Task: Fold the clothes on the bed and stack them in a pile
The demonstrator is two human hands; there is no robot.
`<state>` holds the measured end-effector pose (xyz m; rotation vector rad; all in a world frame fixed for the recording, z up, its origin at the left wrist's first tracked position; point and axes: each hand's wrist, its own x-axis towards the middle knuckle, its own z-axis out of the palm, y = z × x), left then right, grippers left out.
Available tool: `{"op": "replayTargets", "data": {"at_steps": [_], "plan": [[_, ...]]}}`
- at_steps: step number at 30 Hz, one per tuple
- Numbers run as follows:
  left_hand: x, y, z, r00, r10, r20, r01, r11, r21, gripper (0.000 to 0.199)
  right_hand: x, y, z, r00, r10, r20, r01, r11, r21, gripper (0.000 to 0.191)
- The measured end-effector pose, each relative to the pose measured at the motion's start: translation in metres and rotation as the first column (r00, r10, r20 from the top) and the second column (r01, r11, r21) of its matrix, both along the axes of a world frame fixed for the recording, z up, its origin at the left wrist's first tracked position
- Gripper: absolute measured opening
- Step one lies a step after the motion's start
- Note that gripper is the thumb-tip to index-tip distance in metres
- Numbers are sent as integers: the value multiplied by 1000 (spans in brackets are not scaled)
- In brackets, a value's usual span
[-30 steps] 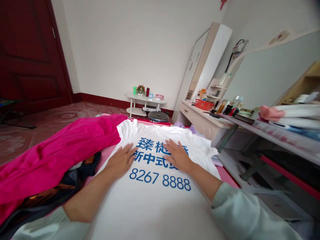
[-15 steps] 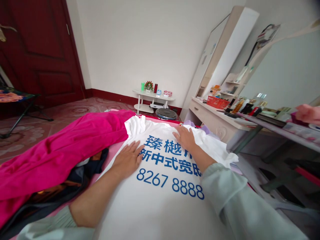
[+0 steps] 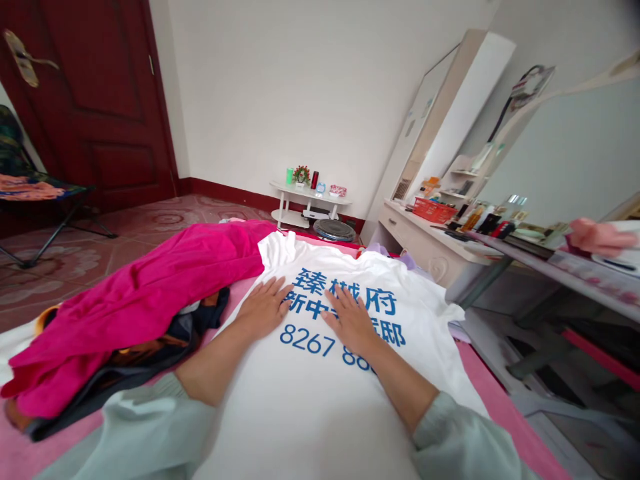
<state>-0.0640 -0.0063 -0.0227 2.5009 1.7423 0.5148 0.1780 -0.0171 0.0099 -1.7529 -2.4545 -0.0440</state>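
Note:
A white T-shirt (image 3: 310,400) with blue characters and numbers lies spread out over a pink surface (image 3: 500,393). On the left part of its print rests my left hand (image 3: 266,307), palm down with the fingers apart. My right hand (image 3: 353,323) lies flat across the middle of the print, fingers spread, hiding some characters and digits. Neither hand grips the cloth. Left of the shirt is a bright pink garment (image 3: 165,287), on top of dark clothes (image 3: 120,373).
A white dresser (image 3: 420,230) with a red basket (image 3: 434,210) and bottles stands at the right, beside a grey-legged table (image 3: 490,273). A small white shelf (image 3: 310,193) is by the far wall. A folding chair (image 3: 65,200) stands left, near the red door (image 3: 110,100).
My right hand has moved down and left over the print, from the shirt's upper part, uncovering the character at the right. My left hand stays on the print's left side. The view has shifted slightly left.

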Motion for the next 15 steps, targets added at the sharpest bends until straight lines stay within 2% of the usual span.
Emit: {"op": "replayTargets", "data": {"at_steps": [2,4,6,9,11,15], "plan": [[-1,0,-1,999,-15,39,14,1000,11,48,0,-11,-9,999,-41,-6,41,997,-63,67],[-2,0,-1,992,23,122,-27,999,33,49,0,-13,-14,998,-66,-17,65,996,-67,68],[-4,3,0,955,133,263,-156,985,68,53,0,-11,-15,997,-67,-30,66,997,-43,67],[-8,14,8,853,280,440,-357,929,101,56,0,-10,-14,997,-59,-48,59,998,-3,66],[-10,25,17,828,331,453,-405,911,74,54,0,-11,-14,996,-56,-63,56,998,2,66],[-10,54,37,816,407,410,-426,903,-49,49,1,-13,-12,994,-59,-93,57,998,-25,66]]}}
